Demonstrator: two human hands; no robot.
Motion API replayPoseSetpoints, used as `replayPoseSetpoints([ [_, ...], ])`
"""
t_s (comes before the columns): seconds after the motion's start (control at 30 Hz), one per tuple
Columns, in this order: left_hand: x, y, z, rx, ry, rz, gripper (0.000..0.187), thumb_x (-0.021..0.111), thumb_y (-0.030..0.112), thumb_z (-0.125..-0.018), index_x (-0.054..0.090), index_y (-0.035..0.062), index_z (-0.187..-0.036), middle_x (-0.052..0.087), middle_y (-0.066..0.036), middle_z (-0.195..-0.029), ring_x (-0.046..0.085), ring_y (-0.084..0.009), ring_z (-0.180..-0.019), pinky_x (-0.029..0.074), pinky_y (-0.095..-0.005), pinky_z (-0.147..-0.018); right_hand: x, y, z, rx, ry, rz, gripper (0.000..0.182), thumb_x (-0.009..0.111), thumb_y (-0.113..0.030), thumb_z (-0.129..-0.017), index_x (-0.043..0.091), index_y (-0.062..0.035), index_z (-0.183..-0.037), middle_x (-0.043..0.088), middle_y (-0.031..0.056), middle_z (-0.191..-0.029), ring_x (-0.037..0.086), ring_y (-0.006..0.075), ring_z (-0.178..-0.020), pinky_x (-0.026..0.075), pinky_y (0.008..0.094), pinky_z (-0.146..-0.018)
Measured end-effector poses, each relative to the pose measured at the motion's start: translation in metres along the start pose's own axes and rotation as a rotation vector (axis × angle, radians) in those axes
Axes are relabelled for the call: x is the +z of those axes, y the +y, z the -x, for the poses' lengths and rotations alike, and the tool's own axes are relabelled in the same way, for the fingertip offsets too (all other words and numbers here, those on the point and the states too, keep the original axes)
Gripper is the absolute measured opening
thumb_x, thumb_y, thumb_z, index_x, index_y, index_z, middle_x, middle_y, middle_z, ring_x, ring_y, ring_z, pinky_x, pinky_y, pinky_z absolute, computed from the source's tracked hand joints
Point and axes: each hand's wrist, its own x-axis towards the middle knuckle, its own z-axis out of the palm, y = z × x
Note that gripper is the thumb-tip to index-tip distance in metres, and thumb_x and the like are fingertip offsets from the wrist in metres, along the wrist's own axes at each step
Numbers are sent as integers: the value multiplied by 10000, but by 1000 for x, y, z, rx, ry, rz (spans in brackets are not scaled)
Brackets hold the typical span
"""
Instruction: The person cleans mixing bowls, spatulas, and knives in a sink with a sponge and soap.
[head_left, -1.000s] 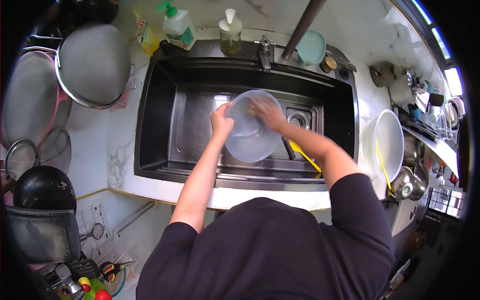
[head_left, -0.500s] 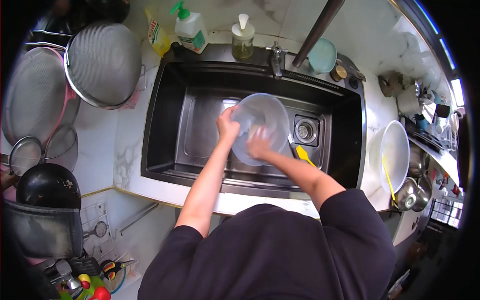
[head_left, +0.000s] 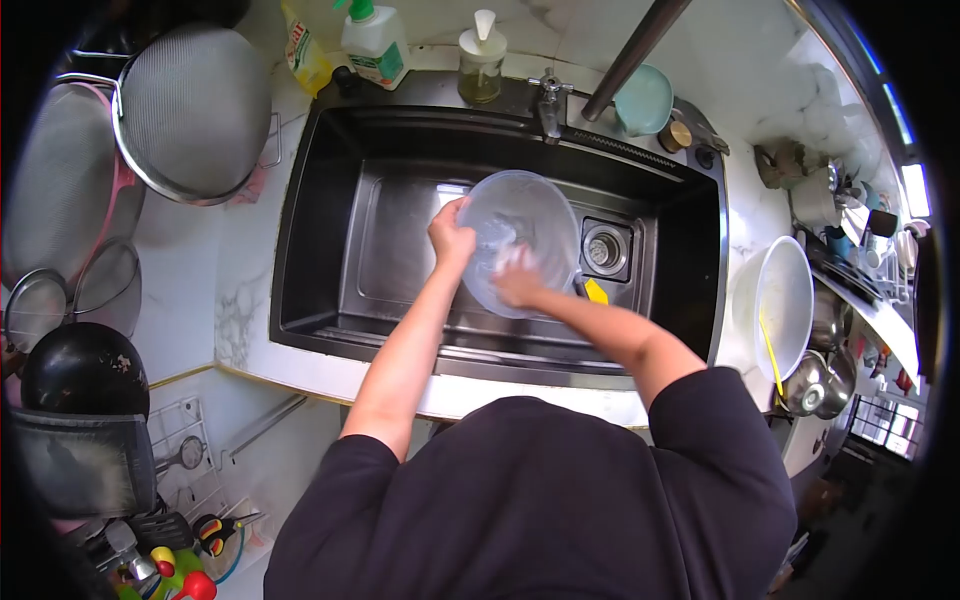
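A translucent round bowl [head_left: 545, 205] is held tilted over the black sink [head_left: 400, 290], its inside facing me. My left hand [head_left: 452, 235] grips the bowl's left rim with closed fingers. Inside the bowl, toward its lower part, is my right hand [head_left: 516, 280], smeared by motion; whether it holds anything cannot be made out. Whitish wet patches show on the bowl's inner surface. A yellow-headed utensil [head_left: 596, 292] lies in the sink just right of the bowl, partly hidden by my right forearm.
Behind the sink stand a faucet [head_left: 550, 105], a soap bottle [head_left: 376, 45], a pump jar [head_left: 482, 65] and a teal bowl [head_left: 643, 100]. A white basin [head_left: 785, 310] is at the right. Mesh strainers [head_left: 195, 115] hang at the left.
The view has shifted slightly. My right hand is still blurred inside the bowl, and my left hand keeps its grip on the rim. Less of the yellow utensil shows beside my forearm.
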Motion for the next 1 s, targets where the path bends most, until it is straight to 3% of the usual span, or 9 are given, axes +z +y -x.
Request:
replayPoseSetpoints([
  [0.03,-1,-1,0,6,14,11,407,427,-78,-579,618,41,-919,627,-155,-857,607,-254,-841,446,-299,-760,29,-20,-15,-107,15,21,445,345,-328,-867,452,21,-1122,424,214,-1174,403,284,-1091,282,414,-919],
  [0.1,1,-22,-1,31,36,13,402,432,-78,-582,618,39,-919,630,-150,-849,611,-244,-830,449,-296,-751,-77,-61,-2,279,-126,-1739,365,371,-305,-847,522,-14,-1006,538,123,-897,486,201,-835,361,317,-730],
  [0.2,-4,-29,-5,52,63,14,396,438,-76,-587,618,38,-921,634,-144,-842,615,-236,-817,451,-292,-741,-85,-54,-5,130,-231,-2030,329,391,-307,-830,547,-43,-950,511,41,-739,432,148,-635,342,274,-590],
  [0.3,-9,-24,-15,37,18,26,391,443,-74,-593,617,37,-925,634,-141,-850,615,-238,-816,451,-292,-740,-83,-5,22,-181,-431,-754,374,377,-305,-805,574,-32,-970,597,159,-928,559,264,-839,409,383,-762],
  [0.43,-14,-30,-26,79,-225,-132,379,486,-49,-612,607,36,-961,632,-128,-889,599,-221,-876,439,-296,-774,-108,95,12,-435,-146,516,455,428,-227,-763,453,-160,-1213,225,90,-1381,157,286,-1282,95,421,-1046],
  [0.5,-11,-30,-25,68,-332,-221,381,517,-30,-623,599,41,-989,630,-121,-912,589,-214,-907,433,-296,-791,-128,120,-10,-641,237,425,477,418,-201,-763,422,-113,-1232,195,93,-1390,158,272,-1283,90,407,-1049],
  [0.7,-24,-24,-15,-260,-461,89,908,647,416,-712,131,-16,-1323,241,-267,-1318,321,-375,-1186,363,-392,-908,-65,52,13,-75,-27,98,596,415,-246,-772,258,-33,-1306,81,146,-1405,71,334,-1290,79,419,-1041],
  [0.8,-54,6,-5,-793,-795,-17,934,664,463,-675,177,-16,-1311,276,-254,-1304,363,-388,-1153,395,-436,-865,-59,9,3,331,-123,-210,694,434,-290,-754,158,-27,-1333,-7,199,-1396,4,396,-1279,66,439,-1035],
  [1.0,-53,-22,-20,-682,-1189,-105,833,701,394,-669,261,50,-1286,537,-171,-1057,571,-229,-916,449,-406,-786,-82,-34,-34,828,-38,-970,923,547,-365,-670,14,-27,-1343,-120,252,-1366,-39,448,-1258,106,440,-1029],
])
